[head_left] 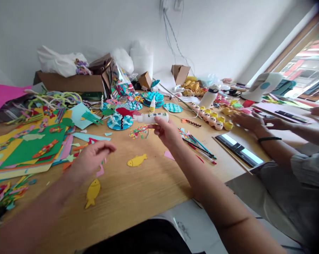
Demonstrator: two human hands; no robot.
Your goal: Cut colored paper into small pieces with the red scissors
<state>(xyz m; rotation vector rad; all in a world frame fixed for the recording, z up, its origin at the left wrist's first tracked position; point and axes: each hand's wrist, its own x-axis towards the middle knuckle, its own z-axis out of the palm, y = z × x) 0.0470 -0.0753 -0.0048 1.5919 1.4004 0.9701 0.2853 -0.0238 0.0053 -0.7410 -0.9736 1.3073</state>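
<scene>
A white glue bottle (151,117) lies sideways in my right hand (167,131), its narrow tip pointing left. Just beyond that tip, a red paper fish (124,112) stands on a dark spiral stem above a blue patterned disc (114,121). My left hand (94,155) hovers over the table with loosely curled fingers and nothing visible in them. Pink paper scraps (100,170) lie below it. One yellow paper fish (137,160) rests between my hands, and another yellow fish (93,193) lies nearer to me, below my left hand.
Coloured paper sheets (43,151) cover the left side. A small upright glue bottle (152,105) and turquoise discs (173,107) stand farther back. Pens (201,148) lie right of my arm. Another person's hands (247,121) are at the right, near a foldable phone (238,150).
</scene>
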